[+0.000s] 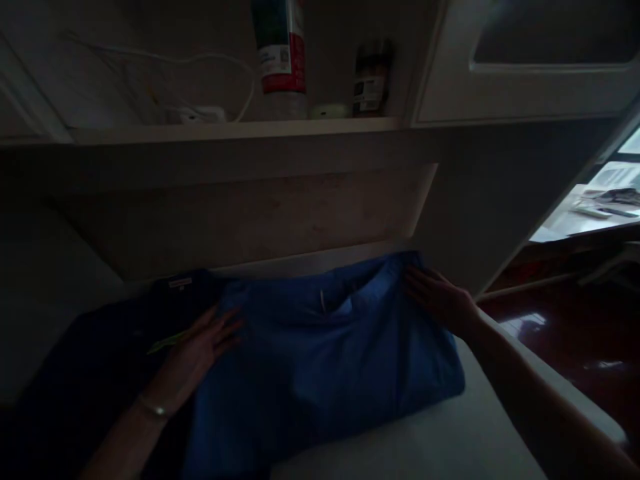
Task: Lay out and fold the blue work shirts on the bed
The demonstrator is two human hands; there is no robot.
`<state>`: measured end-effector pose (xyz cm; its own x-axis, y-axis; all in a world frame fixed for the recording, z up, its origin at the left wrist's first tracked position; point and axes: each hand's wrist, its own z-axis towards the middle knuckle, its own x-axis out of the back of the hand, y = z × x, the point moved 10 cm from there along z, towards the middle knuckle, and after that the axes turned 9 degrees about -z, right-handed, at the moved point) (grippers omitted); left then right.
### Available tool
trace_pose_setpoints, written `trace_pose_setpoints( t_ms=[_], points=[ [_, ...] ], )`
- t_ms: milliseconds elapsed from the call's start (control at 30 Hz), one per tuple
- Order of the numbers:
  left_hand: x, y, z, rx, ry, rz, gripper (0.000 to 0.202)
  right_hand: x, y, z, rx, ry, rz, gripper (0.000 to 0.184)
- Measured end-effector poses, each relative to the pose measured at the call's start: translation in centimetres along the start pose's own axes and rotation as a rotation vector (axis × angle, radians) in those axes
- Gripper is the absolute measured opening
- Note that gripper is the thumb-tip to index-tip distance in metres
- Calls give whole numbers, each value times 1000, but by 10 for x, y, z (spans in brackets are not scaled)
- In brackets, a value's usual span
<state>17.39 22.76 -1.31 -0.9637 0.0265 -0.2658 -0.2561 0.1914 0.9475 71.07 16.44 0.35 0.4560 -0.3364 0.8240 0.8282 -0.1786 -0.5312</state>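
A blue garment (325, 353) lies spread on a pale surface (450, 440) in dim light. My left hand (205, 343) rests flat on its left edge with the fingers stretched out, a thin bracelet at the wrist. My right hand (437, 297) lies flat on the garment's upper right corner, fingers spread. Neither hand holds anything. A darker navy garment (100, 360) with a small label near its collar lies to the left, partly under my left arm.
A shelf (225, 130) above carries a tall red-and-green bottle (281, 57), a small dark jar (371, 80), a white charger and cable (197, 113). A cabinet door (525, 60) hangs at top right. Dark glossy floor (565, 333) and a desk with papers (600, 203) lie to the right.
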Motion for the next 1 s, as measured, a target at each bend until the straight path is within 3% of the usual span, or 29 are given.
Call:
trace_pose_setpoints(
  t_ms=[67, 133, 233, 300, 400, 567, 800, 1000],
  points=[
    [-9, -2, 41, -77, 75, 336, 70, -36, -15, 33, -46, -52, 185, 65],
    [-26, -13, 63, -198, 85, 704, 66, -73, -34, 42, -49, -49, 137, 70],
    [-69, -40, 67, -418, -53, 1088, 51, -140, -59, 26, 16, -149, -85, 57],
    [-95, -56, 62, -527, -129, 1238, 49, -181, -61, 10, 25, -257, -238, 54],
    [-126, -72, 60, -592, -199, 1395, 47, -209, -47, 4, 33, -338, -391, 57],
    [-165, -89, 74, -572, -227, 1498, 49, -199, -3, 36, 62, -324, -533, 56],
    [-219, -133, 106, -586, -284, 1465, 55, -163, 91, 88, 39, -343, -690, 56],
    [-245, -170, 131, -564, -298, 1380, 60, -143, 143, 121, 37, -349, -718, 56]
  ],
)
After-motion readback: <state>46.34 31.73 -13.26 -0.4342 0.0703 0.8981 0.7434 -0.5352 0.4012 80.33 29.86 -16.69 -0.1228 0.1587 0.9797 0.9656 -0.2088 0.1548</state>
